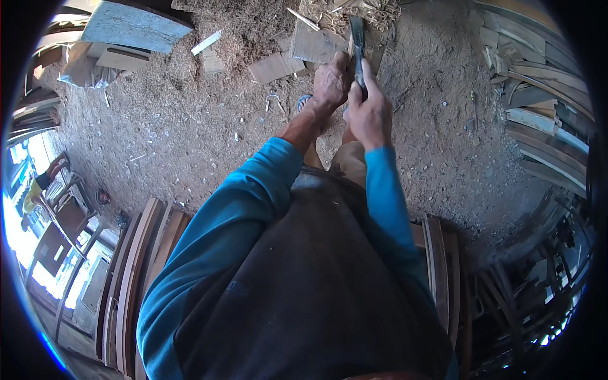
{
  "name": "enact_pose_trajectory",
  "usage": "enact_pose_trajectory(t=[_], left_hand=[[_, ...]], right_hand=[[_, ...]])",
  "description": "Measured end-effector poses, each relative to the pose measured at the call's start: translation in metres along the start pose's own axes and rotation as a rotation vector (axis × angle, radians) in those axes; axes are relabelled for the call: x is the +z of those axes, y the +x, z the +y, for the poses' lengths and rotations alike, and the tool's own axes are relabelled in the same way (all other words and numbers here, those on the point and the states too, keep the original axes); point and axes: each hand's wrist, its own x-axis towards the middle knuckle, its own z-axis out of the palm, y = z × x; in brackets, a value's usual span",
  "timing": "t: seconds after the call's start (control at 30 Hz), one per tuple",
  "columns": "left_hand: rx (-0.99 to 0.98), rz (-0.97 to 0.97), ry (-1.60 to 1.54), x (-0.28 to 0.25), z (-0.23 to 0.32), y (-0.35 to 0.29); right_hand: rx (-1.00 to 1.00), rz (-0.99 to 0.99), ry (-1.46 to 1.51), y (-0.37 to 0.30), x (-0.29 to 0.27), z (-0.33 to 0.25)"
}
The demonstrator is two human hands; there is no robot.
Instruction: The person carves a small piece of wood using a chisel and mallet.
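My right hand [369, 109] is closed around the handle of a long dark blade [356, 37], a hatchet or large chisel, whose metal end points away from me. My left hand [331, 82] grips a narrow piece of wood [349, 47] right beside the blade, and the two hands touch. Both sleeves are blue. Below the blade lies a flat grey wood block [312, 45] on the ground. How the blade meets the wood is hidden by my hands.
Sawdust and wood chips [373, 9] cover the dirt floor. Stacked planks [544, 120] line the right side. Curved wooden parts [142, 266] stand at lower left and more at lower right [437, 253]. Offcuts [272, 66] and a grey board [136, 25] lie further off.
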Motion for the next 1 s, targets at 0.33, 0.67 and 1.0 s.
enact_pose_trajectory(t=[0.33, 0.67, 1.0], left_hand=[[0.012, 0.039, 0.049, 0.005, -0.009, 0.0], [0.079, 0.034, 0.028, 0.009, -0.019, 0.0], [0.108, 0.091, 0.092, 0.008, -0.009, 0.002]], right_hand=[[-0.001, -0.003, -0.103, -0.027, -0.006, -0.008], [0.052, 0.058, -0.072, 0.007, 0.003, 0.001], [0.105, 0.03, 0.081, -0.018, -0.003, 0.006]])
